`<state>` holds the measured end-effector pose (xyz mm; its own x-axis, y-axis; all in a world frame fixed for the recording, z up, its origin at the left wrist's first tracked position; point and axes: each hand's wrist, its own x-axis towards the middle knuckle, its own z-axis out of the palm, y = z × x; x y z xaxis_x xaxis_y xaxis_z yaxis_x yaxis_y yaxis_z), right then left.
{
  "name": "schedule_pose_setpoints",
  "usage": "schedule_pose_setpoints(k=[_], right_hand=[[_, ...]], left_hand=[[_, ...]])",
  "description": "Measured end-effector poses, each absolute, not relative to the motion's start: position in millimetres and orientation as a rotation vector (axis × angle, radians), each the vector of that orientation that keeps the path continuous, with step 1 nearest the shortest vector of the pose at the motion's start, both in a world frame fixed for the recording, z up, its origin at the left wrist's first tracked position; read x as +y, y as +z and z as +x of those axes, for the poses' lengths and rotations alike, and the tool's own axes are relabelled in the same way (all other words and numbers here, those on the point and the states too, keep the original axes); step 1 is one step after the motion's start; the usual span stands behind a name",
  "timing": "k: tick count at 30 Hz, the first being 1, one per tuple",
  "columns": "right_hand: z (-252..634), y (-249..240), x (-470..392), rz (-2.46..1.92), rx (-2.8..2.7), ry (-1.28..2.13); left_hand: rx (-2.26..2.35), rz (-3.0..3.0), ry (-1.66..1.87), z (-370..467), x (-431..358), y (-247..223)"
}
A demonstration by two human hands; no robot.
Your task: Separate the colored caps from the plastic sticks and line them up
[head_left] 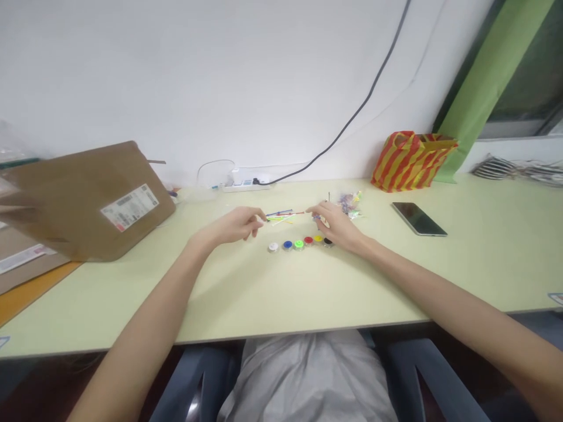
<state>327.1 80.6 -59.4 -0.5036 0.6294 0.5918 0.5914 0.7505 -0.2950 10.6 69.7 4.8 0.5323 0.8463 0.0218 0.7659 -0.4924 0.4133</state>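
Several thin coloured sticks [280, 217], among them blue, red, yellow-green and white ones, lie in a loose pile between my hands. My left hand [241, 224] is at the pile's left end, its fingers loosely bent and apart. On the other side, my right hand [336, 225] has its fingers curled, with a small blue bit showing between them; what it belongs to is too small to tell. Nearer to me is a row of small round pots with coloured lids: white [273, 247], blue [287, 245], green [298, 244], red [308, 240], yellow [318, 238] and black [328, 241], the last partly behind my right hand.
A crumpled clear bag [349, 202] with colourful bits lies beyond my right hand. Farther right are a phone [419, 218] and a red-and-yellow striped bag [411, 163]. A cardboard box [88, 205] stands at left. A power strip [240, 186] with a black cable [352, 120] is by the wall.
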Motion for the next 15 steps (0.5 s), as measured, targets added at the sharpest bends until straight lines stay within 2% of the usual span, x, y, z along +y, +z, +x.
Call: schedule_pose_setpoints(k=[7,15], right_hand=[[330.9,-63.4,88.9,-0.914,-2.219,0.066],[334.6,-56.1,89.0,-0.9,-2.208,0.051]], left_hand=[[1.234,2.085,0.091,-4.2,71.8,6.9],[1.172,2.203,0.185,9.6,69.3,8.4]])
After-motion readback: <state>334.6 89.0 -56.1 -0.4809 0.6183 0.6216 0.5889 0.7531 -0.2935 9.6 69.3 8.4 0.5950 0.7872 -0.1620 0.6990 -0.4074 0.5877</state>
